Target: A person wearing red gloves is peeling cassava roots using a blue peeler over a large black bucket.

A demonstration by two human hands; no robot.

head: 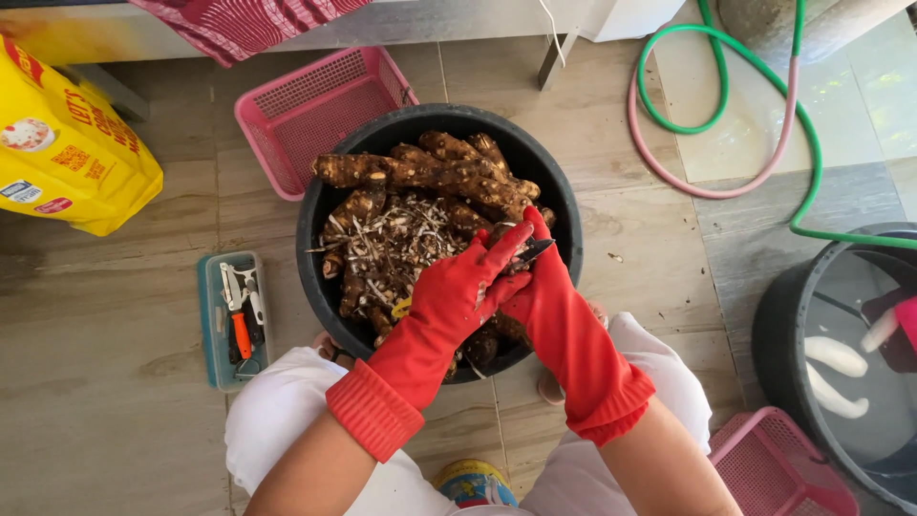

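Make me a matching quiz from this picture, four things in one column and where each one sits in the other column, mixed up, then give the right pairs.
Things:
1. hose
2. yellow bag
3. blue tray of peelers
4. brown roots

Places:
A. inside the black tub under the red-gloved hands
B. on the floor at the tub's left
C. top left corner
D. looped on the floor, top right

Pairs: 1-D, 2-C, 3-B, 4-A
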